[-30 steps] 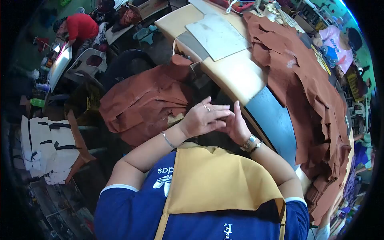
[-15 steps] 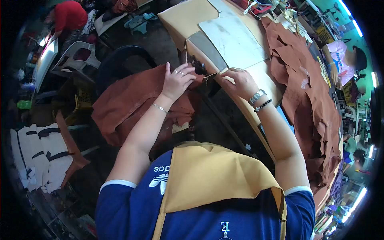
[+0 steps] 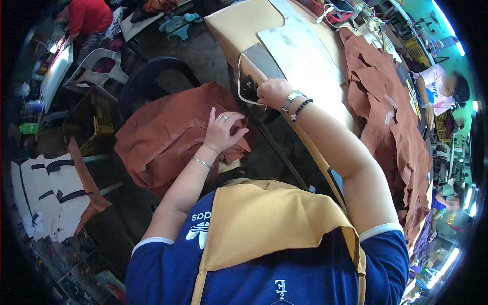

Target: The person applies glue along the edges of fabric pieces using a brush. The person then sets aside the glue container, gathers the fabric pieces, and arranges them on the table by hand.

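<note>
My left hand [image 3: 223,133] is over the near part of a bundle of reddish-brown leather [image 3: 168,134], thumb and fingers apart, with nothing visible between them. My right hand [image 3: 275,93] is closed in a fist at the edge of the tan-covered table [image 3: 239,23]. Its fingertips are turned away, so I cannot make out what they hold. A thin pale strip [image 3: 242,94] hangs in a loop from the table edge, and its lower end reaches just under this fist. Behind the loop, dark metal parts [image 3: 249,84] show at the table's side.
A pale flat sheet [image 3: 300,48] and a grey strip [image 3: 263,60] lie on the table. Brown leather pieces [image 3: 381,101] are layered along its right side. A dark round-backed chair [image 3: 157,68] stands behind the bundle. White panels [image 3: 51,193] lie at left. Other people work at both sides.
My left hand has drawn back toward me, away from the table edge. My right hand has moved left and closed into a fist. The pale strip now hangs in a wider loop.
</note>
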A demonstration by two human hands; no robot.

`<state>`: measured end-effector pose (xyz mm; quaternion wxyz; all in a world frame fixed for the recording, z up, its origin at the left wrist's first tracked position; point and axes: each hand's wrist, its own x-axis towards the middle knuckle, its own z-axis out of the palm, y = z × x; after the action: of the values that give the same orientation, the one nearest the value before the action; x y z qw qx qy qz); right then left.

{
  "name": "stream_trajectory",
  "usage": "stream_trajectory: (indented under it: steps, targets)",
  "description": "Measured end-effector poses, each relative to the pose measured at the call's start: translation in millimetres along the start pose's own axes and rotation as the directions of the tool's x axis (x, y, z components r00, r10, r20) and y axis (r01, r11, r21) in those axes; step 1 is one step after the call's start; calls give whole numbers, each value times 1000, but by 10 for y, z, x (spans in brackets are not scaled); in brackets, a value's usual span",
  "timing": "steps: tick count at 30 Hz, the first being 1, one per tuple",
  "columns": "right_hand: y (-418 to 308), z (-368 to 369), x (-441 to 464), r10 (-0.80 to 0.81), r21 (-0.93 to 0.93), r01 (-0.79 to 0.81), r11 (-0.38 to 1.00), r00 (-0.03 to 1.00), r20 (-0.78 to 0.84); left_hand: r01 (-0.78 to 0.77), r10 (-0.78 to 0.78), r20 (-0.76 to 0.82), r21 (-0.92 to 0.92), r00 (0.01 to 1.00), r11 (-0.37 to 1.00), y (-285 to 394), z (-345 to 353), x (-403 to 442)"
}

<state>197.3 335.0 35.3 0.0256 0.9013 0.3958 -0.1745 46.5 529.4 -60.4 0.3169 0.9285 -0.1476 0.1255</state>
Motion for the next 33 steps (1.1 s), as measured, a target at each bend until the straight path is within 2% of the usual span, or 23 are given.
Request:
stream_trajectory:
  steps: [3,6,7,10,13,16,18,20,21,22,24,25,26,27,30,32,33]
  targets:
    - [-121,-54,115,21,-130,-16,991,999,35,-86,98,-206,67,974,994,108,-30,246]
    - [-217,34,170,77,-100,-81,992,996,-43,-103,117,-196,81,974,991,97,-89,591]
    - [-250,-40,112,62,-77,-63,995,998,-19,-102,122,-162,128,979,987,91,-97,717]
    - [-179,4,77,101,-6,-102,995,992,-77,-29,10,84,219,996,975,157,-175,1063]
    - [-114,-54,-113,215,207,-177,962,960,-177,-26,-50,242,304,969,952,282,-185,1250]
    - [-60,-46,-287,265,372,-115,921,885,-383,-67,-57,303,381,951,922,283,-72,1358]
    - [-57,-62,-464,264,398,-53,916,828,-495,-116,-44,318,467,947,877,300,18,1370]
    - [-41,-67,-697,293,401,-22,916,722,-627,-207,43,307,523,951,827,218,102,1337]
    - [-41,-111,-889,333,430,-25,903,673,-660,-244,139,236,511,962,824,260,69,1316]
    - [-33,-110,-1106,359,460,28,887,584,-728,-265,146,255,533,956,804,290,48,1319]
    - [-55,-242,-1712,602,740,-47,671,617,-506,-273,155,258,526,954,806,316,18,1302]
    - [-50,-164,-1994,714,857,-1,515,554,-428,-269,202,195,443,960,855,246,29,1274]
    - [8,31,-2280,780,911,11,412,512,-359,-219,146,208,395,967,892,218,25,1259]
    - [52,248,-2560,849,957,83,277,445,-285,-134,94,139,314,986,940,134,79,1241]
    - [-108,649,-3506,964,901,432,-29,252,-90,-137,135,24,77,991,988,352,46,1270]
    - [-230,926,-3927,986,869,474,-145,146,85,-439,431,-83,-174,899,881,1026,94,1294]
    - [-275,1037,-4059,987,865,479,-149,129,99,-491,511,-3,-284,860,824,1397,149,1292]
